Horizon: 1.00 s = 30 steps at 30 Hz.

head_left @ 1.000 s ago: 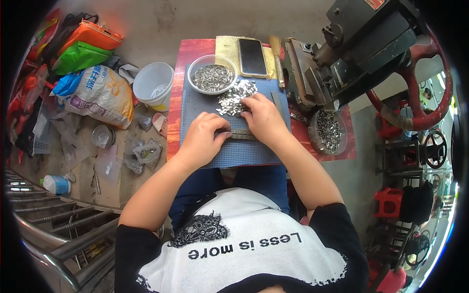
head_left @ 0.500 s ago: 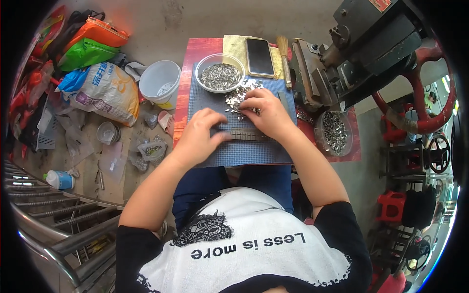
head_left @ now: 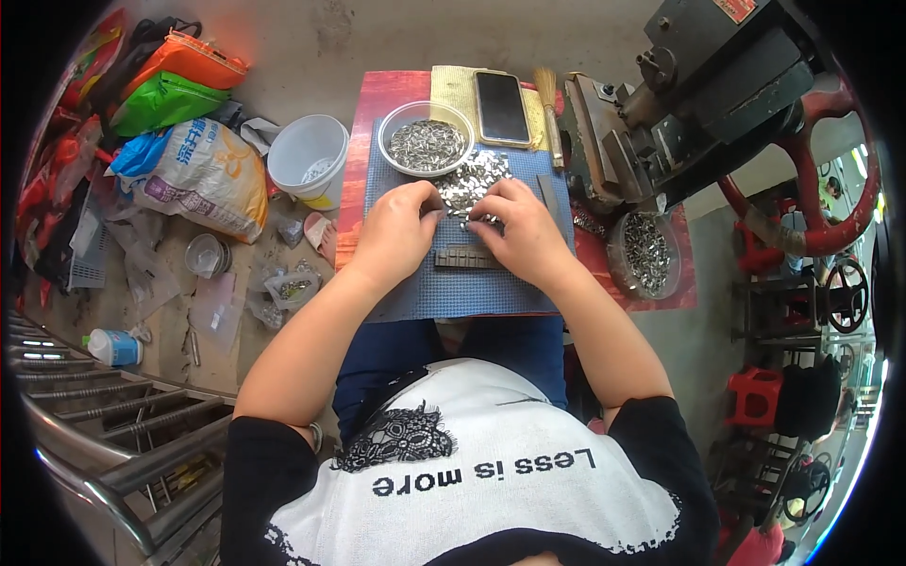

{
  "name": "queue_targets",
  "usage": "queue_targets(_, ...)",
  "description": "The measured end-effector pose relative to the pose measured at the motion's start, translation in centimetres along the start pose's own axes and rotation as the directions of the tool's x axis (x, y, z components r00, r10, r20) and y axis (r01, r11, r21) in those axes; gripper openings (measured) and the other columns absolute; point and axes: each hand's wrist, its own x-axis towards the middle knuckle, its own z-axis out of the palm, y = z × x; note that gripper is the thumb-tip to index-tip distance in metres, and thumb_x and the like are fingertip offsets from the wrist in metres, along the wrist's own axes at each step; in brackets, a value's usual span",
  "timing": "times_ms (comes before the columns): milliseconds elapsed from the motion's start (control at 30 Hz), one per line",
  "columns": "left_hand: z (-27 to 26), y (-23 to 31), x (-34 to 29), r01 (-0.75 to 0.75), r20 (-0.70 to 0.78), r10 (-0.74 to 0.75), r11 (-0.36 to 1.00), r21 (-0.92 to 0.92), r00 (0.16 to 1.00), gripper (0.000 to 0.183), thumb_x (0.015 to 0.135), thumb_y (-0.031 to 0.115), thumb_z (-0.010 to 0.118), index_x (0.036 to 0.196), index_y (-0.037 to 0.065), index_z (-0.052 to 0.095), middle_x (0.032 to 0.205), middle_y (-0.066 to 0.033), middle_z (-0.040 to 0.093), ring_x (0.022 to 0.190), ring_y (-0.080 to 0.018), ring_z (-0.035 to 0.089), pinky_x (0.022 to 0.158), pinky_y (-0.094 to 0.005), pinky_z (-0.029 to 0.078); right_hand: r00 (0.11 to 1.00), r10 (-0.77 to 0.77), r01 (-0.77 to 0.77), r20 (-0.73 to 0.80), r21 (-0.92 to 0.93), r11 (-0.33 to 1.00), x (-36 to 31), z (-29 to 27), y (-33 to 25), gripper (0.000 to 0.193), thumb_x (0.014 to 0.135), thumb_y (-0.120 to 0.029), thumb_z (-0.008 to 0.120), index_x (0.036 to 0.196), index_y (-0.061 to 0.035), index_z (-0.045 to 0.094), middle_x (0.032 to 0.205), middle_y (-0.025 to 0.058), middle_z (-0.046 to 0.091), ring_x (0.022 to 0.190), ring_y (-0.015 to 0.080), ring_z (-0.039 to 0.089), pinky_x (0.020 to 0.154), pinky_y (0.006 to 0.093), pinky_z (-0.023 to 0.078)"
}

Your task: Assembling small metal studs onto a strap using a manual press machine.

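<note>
Small shiny metal pieces lie in a loose pile (head_left: 477,177) on a blue ribbed mat (head_left: 415,292). My left hand (head_left: 398,228) is at the pile's left edge, fingers curled in toward the thumb; any piece between them is too small to make out. Across from it, my right hand (head_left: 521,231) pinches at the near right edge of the pile, its fingertips partly hiding what they grip. Just below the fingertips lies a dark slotted metal bar (head_left: 462,259), its right end near my right hand. Behind the pile stands a clear round bowl (head_left: 385,156) of similar metal pieces.
A phone (head_left: 501,108) rests on a yellow cloth beside a straw brush (head_left: 548,108). To the right are a black machine with a red handwheel (head_left: 755,203) and a tub of metal parts (head_left: 645,255). A white bucket (head_left: 307,156) and sacks (head_left: 203,179) stand left.
My left hand has moved up and away from the slotted bar to the pile's edge, its fingers closing in. My right hand has shifted slightly toward me, and more of the pile shows.
</note>
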Motion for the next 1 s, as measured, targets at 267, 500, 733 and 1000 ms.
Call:
queue_targets(267, -1.3, 1.6, -1.7, 0.13, 0.137, -0.094, 0.95, -0.284, 0.986, 0.012, 0.084, 0.005, 0.07, 0.094, -0.001, 0.067, 0.09, -0.0151, 0.069, 0.082, -0.0293, 0.068, 0.075, -0.0383, 0.053, 0.996, -0.053, 0.059, 0.072, -0.09, 0.994, 0.1, 0.3, 0.2, 0.012, 0.082, -0.008, 0.073, 0.091, -0.0026, 0.066, 0.095, 0.0124, 0.059, 0.096, 0.0321, 0.057, 0.086, 0.0405, 0.048)
queue_targets(500, -0.7, 0.8, -2.5, -0.058, 0.182, 0.079, 0.991, -0.118, 0.98, 0.012, 0.083, 0.008, 0.072, 0.092, 0.0, 0.069, 0.094, -0.0123, 0.066, 0.093, -0.0279, 0.061, 0.086, -0.0375, 0.05, 0.988, 0.001, -0.015, 0.156, 0.089, 0.996, -2.1, -3.2, 0.1, 0.013, 0.086, -0.006, 0.069, 0.096, -0.0011, 0.062, 0.1, 0.013, 0.059, 0.1, 0.0314, 0.058, 0.086, 0.0382, 0.049)
queue_targets(733, -1.1, 0.9, -2.3, -0.149, 0.24, 0.144, 0.989, 0.004, 0.96, 0.011, 0.081, 0.009, 0.074, 0.09, 0.001, 0.071, 0.096, -0.0112, 0.066, 0.101, -0.0287, 0.059, 0.091, -0.0378, 0.048, 0.967, -0.025, 0.017, 0.253, 0.034, 0.999, -3.7, -3.9, -0.2, 0.012, 0.084, -0.004, 0.07, 0.093, -0.0002, 0.063, 0.098, 0.0125, 0.06, 0.096, 0.0312, 0.061, 0.085, 0.0386, 0.051)
queue_targets(1000, -0.8, 1.2, -1.7, 0.021, 0.213, -0.004, 0.997, -0.075, 0.977, 0.012, 0.081, 0.004, 0.073, 0.093, 0.001, 0.074, 0.092, -0.0111, 0.068, 0.084, -0.0276, 0.066, 0.078, -0.0354, 0.053, 0.978, 0.04, -0.057, 0.204, 0.079, 0.995, -3.1, -3.4, 0.5, 0.011, 0.083, -0.004, 0.071, 0.093, -0.0006, 0.069, 0.092, 0.0118, 0.065, 0.09, 0.0319, 0.064, 0.077, 0.039, 0.052)
